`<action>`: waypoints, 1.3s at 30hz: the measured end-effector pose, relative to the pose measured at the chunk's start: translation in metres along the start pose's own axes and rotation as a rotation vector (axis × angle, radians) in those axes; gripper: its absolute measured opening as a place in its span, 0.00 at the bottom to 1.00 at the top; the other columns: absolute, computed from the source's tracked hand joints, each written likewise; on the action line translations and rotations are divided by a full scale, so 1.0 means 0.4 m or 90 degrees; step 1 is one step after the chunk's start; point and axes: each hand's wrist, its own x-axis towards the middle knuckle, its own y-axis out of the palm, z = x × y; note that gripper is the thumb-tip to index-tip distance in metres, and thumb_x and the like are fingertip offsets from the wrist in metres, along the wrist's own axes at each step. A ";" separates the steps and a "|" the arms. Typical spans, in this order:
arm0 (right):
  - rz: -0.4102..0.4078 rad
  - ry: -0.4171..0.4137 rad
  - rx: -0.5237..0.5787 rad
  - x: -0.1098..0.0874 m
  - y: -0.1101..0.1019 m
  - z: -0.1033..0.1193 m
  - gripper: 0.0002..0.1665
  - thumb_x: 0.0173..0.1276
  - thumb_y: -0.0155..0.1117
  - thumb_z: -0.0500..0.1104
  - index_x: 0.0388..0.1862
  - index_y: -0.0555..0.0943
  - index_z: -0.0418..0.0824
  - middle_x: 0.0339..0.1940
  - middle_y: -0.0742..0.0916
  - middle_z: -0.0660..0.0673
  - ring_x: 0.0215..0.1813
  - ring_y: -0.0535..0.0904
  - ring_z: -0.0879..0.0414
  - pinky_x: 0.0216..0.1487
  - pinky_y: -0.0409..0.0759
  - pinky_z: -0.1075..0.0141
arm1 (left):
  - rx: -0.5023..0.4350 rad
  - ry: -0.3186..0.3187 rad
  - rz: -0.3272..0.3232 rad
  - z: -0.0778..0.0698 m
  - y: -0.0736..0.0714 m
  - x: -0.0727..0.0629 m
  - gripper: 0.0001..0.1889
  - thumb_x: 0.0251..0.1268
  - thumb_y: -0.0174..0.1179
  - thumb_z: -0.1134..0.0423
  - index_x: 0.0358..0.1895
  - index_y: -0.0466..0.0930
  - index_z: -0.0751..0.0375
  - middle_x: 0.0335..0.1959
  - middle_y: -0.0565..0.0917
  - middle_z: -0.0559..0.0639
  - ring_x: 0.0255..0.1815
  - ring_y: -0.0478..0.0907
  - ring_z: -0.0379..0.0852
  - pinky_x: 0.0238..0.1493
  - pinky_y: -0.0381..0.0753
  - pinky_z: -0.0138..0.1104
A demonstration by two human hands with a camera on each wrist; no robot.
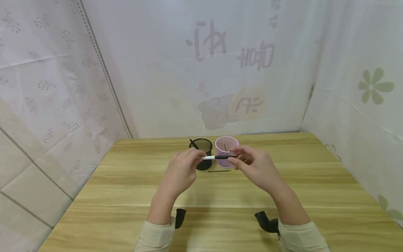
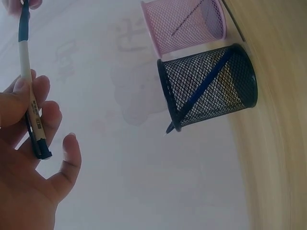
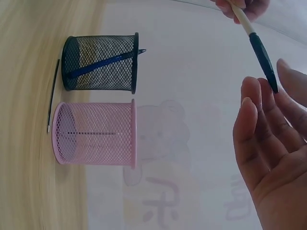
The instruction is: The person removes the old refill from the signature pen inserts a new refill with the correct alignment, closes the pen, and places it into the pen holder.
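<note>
My left hand (image 1: 182, 169) pinches the white barrel of a pen (image 1: 209, 158) between thumb and fingers, with its clip end near the palm in the left wrist view. The pen lies level, its dark grip section (image 3: 261, 57) pointing right. My right hand (image 1: 253, 168) is at the pen's tip, thumb and fingers parted around it; the tip appears to touch a finger. Behind the hands stand a black mesh pen cup (image 2: 211, 86) holding a dark blue pen (image 3: 103, 65), and a pink mesh pen cup (image 3: 96, 134) with a thin refill (image 3: 91, 133) inside.
On the wooden table (image 1: 126, 182), a thin dark refill (image 3: 53, 96) lies in front of the cups. Two black curved pieces (image 1: 180, 217) rest by the forearms, one beside each sleeve. A printed curtain (image 1: 157, 70) hangs behind the table and along both sides.
</note>
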 end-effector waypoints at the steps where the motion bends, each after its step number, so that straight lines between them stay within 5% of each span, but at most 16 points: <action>1: -0.003 -0.004 -0.005 -0.001 -0.002 0.002 0.13 0.73 0.73 0.38 0.53 0.86 0.37 0.34 0.91 0.44 0.29 0.84 0.63 0.30 0.81 0.68 | 0.003 -0.002 -0.003 0.000 -0.001 -0.001 0.06 0.74 0.64 0.70 0.48 0.86 0.56 0.40 0.89 0.46 0.38 0.87 0.44 0.45 0.84 0.46; 17: -0.009 -0.014 -0.045 0.000 0.001 -0.001 0.03 0.77 0.68 0.35 0.42 0.87 0.41 0.28 0.86 0.45 0.28 0.79 0.63 0.25 0.75 0.68 | 0.001 0.004 -0.019 0.001 -0.004 -0.007 0.06 0.72 0.67 0.69 0.47 0.85 0.55 0.40 0.89 0.45 0.37 0.85 0.42 0.45 0.81 0.44; 28: 0.013 -0.021 -0.052 0.001 0.007 -0.002 0.16 0.83 0.60 0.39 0.30 0.81 0.44 0.21 0.79 0.50 0.23 0.72 0.63 0.24 0.72 0.68 | -0.011 0.009 -0.028 -0.003 -0.005 -0.008 0.07 0.72 0.67 0.70 0.47 0.86 0.54 0.41 0.89 0.45 0.37 0.85 0.41 0.41 0.77 0.40; 36: -0.015 -0.030 -0.058 -0.002 0.009 -0.004 0.08 0.79 0.67 0.39 0.51 0.87 0.40 0.36 0.90 0.46 0.33 0.83 0.61 0.35 0.82 0.68 | -0.011 0.016 -0.044 -0.001 -0.015 -0.002 0.07 0.72 0.67 0.71 0.46 0.85 0.56 0.40 0.89 0.46 0.36 0.85 0.42 0.43 0.79 0.43; 39: -0.035 -0.053 -0.062 0.001 0.010 -0.004 0.06 0.75 0.69 0.35 0.49 0.87 0.39 0.36 0.91 0.46 0.33 0.85 0.59 0.35 0.83 0.68 | -0.008 0.013 -0.050 -0.001 -0.021 0.002 0.07 0.72 0.67 0.71 0.47 0.85 0.56 0.40 0.89 0.46 0.36 0.85 0.42 0.43 0.79 0.43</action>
